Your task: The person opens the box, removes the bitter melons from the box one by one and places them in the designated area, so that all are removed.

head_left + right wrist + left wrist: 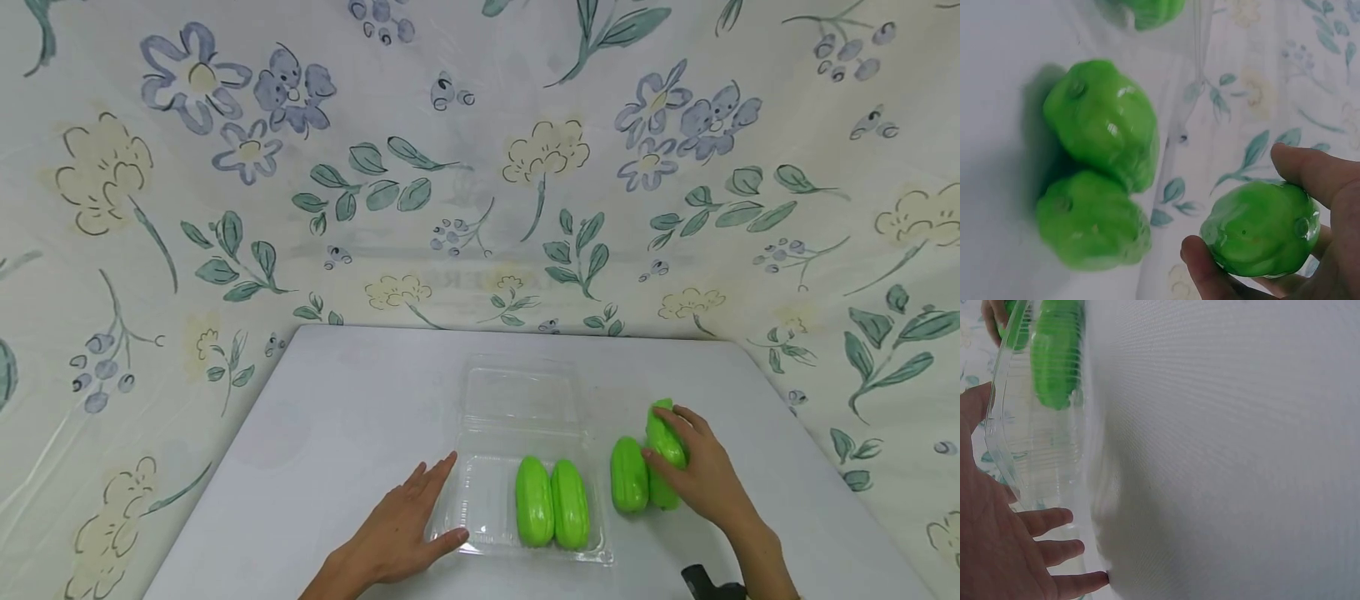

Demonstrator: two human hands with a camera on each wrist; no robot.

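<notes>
My right hand (693, 462) holds a bright green, lumpy, long toy vegetable (1260, 228) between thumb and fingers, raised above the table. Two more like it lie side by side on the table: a left one (628, 475) and a right one (663, 496) partly hidden under the held one. A clear plastic clamshell box (480, 533) stands left of them, its lid folded back. Inside its right half rest two green toy vegetables (534, 502) lying parallel. My left hand (397, 525) is spread with straight fingers at the box's left edge, the thumb by its front left corner.
The white table (352, 400) extends around the box. The box's lid (523, 398) lies flat towards the back. Floral cloth (480, 208) hangs behind the table and at its sides. A black object (705, 583) shows beside the right forearm at the bottom.
</notes>
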